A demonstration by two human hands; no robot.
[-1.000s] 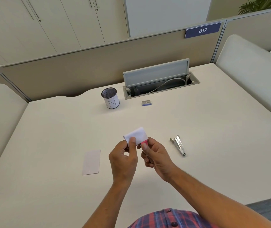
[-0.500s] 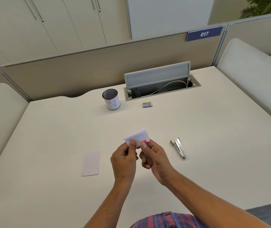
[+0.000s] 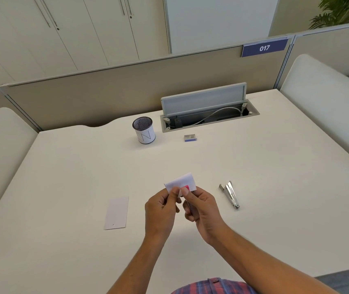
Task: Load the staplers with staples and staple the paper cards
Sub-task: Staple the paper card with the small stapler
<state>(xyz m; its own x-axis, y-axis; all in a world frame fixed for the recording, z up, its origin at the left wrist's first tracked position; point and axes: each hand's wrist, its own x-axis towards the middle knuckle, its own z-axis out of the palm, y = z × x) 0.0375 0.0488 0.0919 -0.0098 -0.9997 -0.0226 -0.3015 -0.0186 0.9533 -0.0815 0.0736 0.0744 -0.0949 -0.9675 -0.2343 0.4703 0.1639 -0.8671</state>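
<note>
Tabletop (image 3: pixel 275 166) carries all items; positions below are given relative to the folded paper card (image 3: pixel 181 181), held above the near centre. Cable tray (image 3: pixel 209 115) lies far beyond the card. Pen cup (image 3: pixel 143 133) stands beyond it, to the left. Flat paper card (image 3: pixel 116 213) lies on the near left. Left hand (image 3: pixel 162 209) pinches the folded card's near edge, presumably to steady it. Right hand (image 3: pixel 203 211) has its grip curled round a pink stapler (image 3: pixel 185 189), thumb on top, nose over the card, apparently for stapling. Metal stapler (image 3: pixel 230 194) lies unused to the right. Staple box (image 3: pixel 190 137) sits beyond
</note>
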